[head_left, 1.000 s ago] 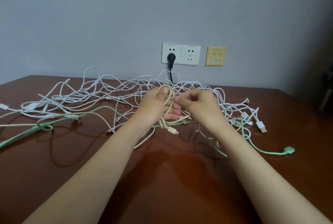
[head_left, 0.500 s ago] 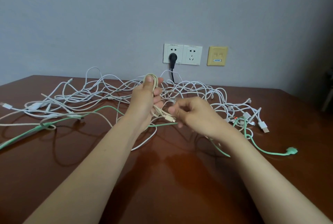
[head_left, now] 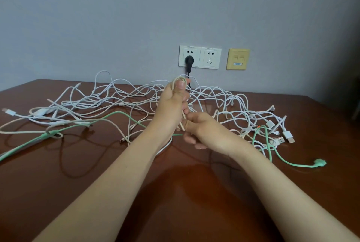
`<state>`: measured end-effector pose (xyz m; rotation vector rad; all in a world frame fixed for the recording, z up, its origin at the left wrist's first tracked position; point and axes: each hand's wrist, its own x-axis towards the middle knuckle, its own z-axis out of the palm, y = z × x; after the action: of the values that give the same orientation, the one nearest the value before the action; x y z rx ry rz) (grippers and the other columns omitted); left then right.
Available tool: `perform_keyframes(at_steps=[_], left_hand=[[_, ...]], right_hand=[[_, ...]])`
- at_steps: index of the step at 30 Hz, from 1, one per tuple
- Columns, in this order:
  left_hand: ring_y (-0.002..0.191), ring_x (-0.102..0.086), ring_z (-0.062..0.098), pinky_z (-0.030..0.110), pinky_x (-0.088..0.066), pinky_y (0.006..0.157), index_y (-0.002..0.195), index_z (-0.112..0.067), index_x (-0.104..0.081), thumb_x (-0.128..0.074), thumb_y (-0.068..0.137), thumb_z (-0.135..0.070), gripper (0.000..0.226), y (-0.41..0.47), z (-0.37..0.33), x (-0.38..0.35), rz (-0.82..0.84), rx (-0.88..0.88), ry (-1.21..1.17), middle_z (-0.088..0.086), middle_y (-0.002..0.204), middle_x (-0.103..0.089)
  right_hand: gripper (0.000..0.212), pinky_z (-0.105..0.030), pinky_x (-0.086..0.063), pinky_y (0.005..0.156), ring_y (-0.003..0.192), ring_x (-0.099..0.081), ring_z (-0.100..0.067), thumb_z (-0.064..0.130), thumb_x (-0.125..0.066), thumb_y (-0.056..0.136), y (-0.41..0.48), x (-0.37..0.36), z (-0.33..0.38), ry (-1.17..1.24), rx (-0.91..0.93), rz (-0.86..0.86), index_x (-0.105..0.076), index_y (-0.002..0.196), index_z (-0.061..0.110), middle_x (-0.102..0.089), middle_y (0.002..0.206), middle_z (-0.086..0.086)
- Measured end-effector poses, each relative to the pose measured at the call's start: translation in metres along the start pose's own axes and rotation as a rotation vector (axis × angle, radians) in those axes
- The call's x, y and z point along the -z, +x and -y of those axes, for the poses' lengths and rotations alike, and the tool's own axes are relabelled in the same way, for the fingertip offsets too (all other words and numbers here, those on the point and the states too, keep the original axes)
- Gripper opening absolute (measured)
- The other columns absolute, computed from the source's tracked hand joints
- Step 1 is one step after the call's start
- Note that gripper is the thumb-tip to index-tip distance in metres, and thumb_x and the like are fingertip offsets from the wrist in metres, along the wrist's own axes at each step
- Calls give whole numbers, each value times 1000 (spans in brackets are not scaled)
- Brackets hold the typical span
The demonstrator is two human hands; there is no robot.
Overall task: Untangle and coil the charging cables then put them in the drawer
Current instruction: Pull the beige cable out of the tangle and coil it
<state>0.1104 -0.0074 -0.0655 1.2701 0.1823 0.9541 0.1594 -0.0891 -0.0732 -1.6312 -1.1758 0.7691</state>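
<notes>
A plain grey wall [head_left: 116, 18] stands close behind a dark red-brown table [head_left: 78, 173], with a double wall socket [head_left: 200, 57], a black plug [head_left: 188, 60] seated in its left half, and a yellowed data plate [head_left: 238, 58] just beside it. Across the far half of the table spreads a loose tangle of white cables [head_left: 239, 98], threaded by a green cable [head_left: 116, 113] that runs from the left edge, passes under the hands and ends near the right edge. The left hand [head_left: 173, 105] is raised above this heap, fingers curled round a small coil of beige cable [head_left: 180, 78], thumb pressed flat against the top of the loop. The coil's long axis is nearly upright, and its strands hang from the left fist into the right hand [head_left: 206, 131], which sits just below and slightly to the right, touching it, fingers curled and pinching the lower strands. Where the beige cable's free end lies I cannot tell; it is hidden between the two hands. The right hand is therefore the nearer one for feeding or wrapping the remaining length, and it would probably have to travel upward along that axis. The most open room is on the near side, where bare table runs between the forearms; beyond and to both sides, white loops lie close enough to snag. No drawer is in view.
</notes>
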Motion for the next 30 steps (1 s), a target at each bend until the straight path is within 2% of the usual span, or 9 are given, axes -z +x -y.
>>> perform_keyframes(at_steps=[4,7,13,17,19,22,24,26,30], left_hand=[[40,-35,-1,15,-36,48,93,-22,-52,-38,99,-18,16,1,-2,4,60,-28,34,-12,53,-38],[47,-40,3,19,-39,54,91,-20,-54,-38,99,-18,18,3,-2,5,63,-4,27,-12,50,-40],[44,-54,10,16,-47,48,70,-9,-48,-34,100,-28,38,2,-7,4,81,207,-86,-4,44,-44],[42,-54,9,19,-48,52,67,-13,-39,-29,101,-30,39,-1,-11,5,146,251,-179,-8,37,-35],[35,-43,5,15,-42,44,67,-13,-38,-29,101,-29,39,0,-11,6,123,222,-167,-9,36,-30],[31,-25,-1,10,-21,34,67,-12,-38,-31,101,-23,37,0,-10,6,110,160,-24,-9,35,-31],[30,-22,0,11,-19,33,66,-13,-38,-32,101,-24,37,-2,-9,3,154,150,128,-10,34,-29],[30,-23,1,13,-21,33,66,-13,-39,-32,101,-27,38,-4,-8,2,177,164,210,-11,34,-28],[29,-30,0,19,-31,41,75,-16,-50,-40,98,-32,30,-6,-7,5,228,149,449,-12,38,-35]], right_hand=[[37,-14,-26,45,37,-36,-2,22,-40,100,2,-3,-1,-181,74,-189,-41,63,15,-38,48,7],[40,-26,-31,61,63,-43,-13,25,-40,99,0,-8,1,-394,139,-293,-39,59,21,-40,56,10],[26,-37,-41,84,95,-52,-29,28,-38,99,-1,-5,-1,-574,190,-338,-44,75,20,-50,84,0],[42,-30,-37,67,63,-50,-4,27,-42,98,-1,-2,1,-417,155,-272,-44,57,20,-50,58,11],[50,-30,-37,62,47,-47,-2,33,-44,96,-5,6,5,-418,114,-234,-48,48,18,-52,44,11],[39,-32,-41,68,58,-52,-11,42,-49,82,-12,14,9,-581,94,-308,-57,53,19,-58,52,3],[26,-31,-42,70,70,-53,-17,45,-52,69,-12,11,8,-641,122,-379,-62,71,21,-59,64,5],[35,-36,-48,76,73,-57,-18,42,-53,57,-9,8,6,-548,126,-382,-60,86,23,-63,76,7],[36,-34,-48,74,71,-62,-6,27,-61,60,-8,25,10,84,172,-238,-59,95,25,-65,74,14]])
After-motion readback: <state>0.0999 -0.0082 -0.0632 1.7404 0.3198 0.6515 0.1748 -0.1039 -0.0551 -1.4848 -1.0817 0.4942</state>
